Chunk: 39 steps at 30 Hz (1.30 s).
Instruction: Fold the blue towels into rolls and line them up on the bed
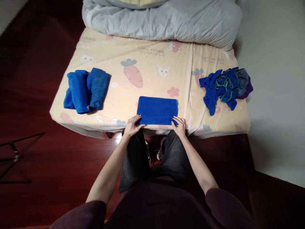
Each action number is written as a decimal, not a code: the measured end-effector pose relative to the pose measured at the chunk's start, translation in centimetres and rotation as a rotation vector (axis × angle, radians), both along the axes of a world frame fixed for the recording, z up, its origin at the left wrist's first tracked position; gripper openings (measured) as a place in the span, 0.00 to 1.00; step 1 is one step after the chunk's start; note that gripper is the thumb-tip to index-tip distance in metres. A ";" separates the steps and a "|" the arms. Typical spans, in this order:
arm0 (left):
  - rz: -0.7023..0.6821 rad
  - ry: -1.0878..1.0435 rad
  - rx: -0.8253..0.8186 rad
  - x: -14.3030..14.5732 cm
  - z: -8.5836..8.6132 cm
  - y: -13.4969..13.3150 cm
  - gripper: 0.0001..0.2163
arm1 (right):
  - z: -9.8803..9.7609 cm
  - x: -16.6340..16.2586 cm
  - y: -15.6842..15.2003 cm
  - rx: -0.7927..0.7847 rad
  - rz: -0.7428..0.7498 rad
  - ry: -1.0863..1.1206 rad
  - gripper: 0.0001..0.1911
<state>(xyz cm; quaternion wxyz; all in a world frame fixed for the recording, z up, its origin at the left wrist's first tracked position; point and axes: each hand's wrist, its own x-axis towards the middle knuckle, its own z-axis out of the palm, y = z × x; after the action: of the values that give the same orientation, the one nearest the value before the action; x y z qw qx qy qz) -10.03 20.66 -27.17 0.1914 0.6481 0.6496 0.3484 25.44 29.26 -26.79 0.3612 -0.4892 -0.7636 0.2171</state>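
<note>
Blue towel (157, 109) lies folded, its near corners pinched by fingers of left hand (132, 126) and right hand (179, 126).

Head camera, high (steeply downward), over the bed's (152, 63) near edge

Bare sheet (147, 54) beside folded towel (157, 110); rolled towels (87, 90) left, cloth heap (226, 86) right, duvet (162, 20) behind.
</note>
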 end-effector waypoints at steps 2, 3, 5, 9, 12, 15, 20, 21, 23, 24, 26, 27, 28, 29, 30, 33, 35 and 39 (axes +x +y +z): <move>-0.011 0.016 -0.010 -0.1 0.0 0.0 0.26 | 0.2 0.3 0.1 -0.009 0.047 -0.024 0.17; -0.012 0.020 -0.012 -0.2 0.0 0.1 0.26 | 0.2 0.4 0.1 -0.012 0.070 -0.034 0.20; -0.010 0.021 -0.011 -0.3 -0.2 0.1 0.23 | 0.3 0.6 0.2 -0.014 0.094 -0.040 0.24; -0.005 -0.004 -0.008 -0.5 -0.6 0.1 0.22 | 0.1 0.6 0.2 -0.015 0.067 0.007 0.26; -0.003 -0.026 -0.012 -0.5 -0.7 0.1 0.24 | -0.2 0.5 0.2 -0.004 0.032 0.054 0.24; 0.015 -0.035 0.001 -0.6 -0.7 -0.1 0.26 | -0.4 0.4 0.1 0.041 0.029 0.103 0.23; 0.074 -0.030 0.004 -0.7 -0.5 -0.4 0.28 | -0.6 0.2 0.1 0.064 0.035 0.154 0.19; 0.087 -0.030 0.000 -0.7 -0.4 -0.4 0.27 | -0.6 0.2 0.1 0.055 0.026 0.162 0.18; 0.128 -0.030 -0.011 -0.6 -0.4 -0.3 0.24 | -0.6 0.2 0.2 0.030 -0.008 0.169 0.18; 0.154 -0.032 -0.018 -0.5 -0.4 -0.2 0.22 | -0.7 0.2 0.2 0.017 -0.026 0.169 0.18; 0.196 -0.036 -0.032 -0.4 -0.4 -0.1 0.18 | -0.7 0.2 0.3 -0.009 -0.051 0.167 0.17; 0.207 -0.038 -0.036 -0.4 -0.4 0.0 0.17 | -0.8 0.3 0.3 -0.022 -0.058 0.168 0.17; 0.210 -0.038 -0.039 -0.4 -0.5 0.0 0.16 | -0.9 0.3 0.4 -0.032 -0.063 0.170 0.17; 0.206 -0.036 -0.039 -0.4 -0.5 0.1 0.16 | -0.9 0.3 0.4 -0.041 -0.066 0.173 0.16; 0.198 -0.030 -0.036 -0.4 -0.6 0.1 0.16 | -1.0 0.3 0.4 -0.049 -0.068 0.174 0.16; 0.188 -0.014 -0.027 -0.5 -0.7 0.0 0.16 | -1.3 0.3 0.4 -0.068 -0.082 0.163 0.16; 0.205 -0.018 -0.031 -0.6 -0.8 -0.1 0.15 | -1.5 0.3 0.4 -0.074 -0.105 0.159 0.14; 0.264 -0.039 -0.066 -0.5 -0.8 -0.2 0.12 | -1.7 0.2 0.5 -0.063 -0.163 0.136 0.08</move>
<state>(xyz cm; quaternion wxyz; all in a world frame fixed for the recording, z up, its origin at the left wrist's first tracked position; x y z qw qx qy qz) -10.56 20.49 -28.01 0.1778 0.5435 0.7364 0.3615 25.67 29.74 -28.53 0.4131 -0.5450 -0.6878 0.2434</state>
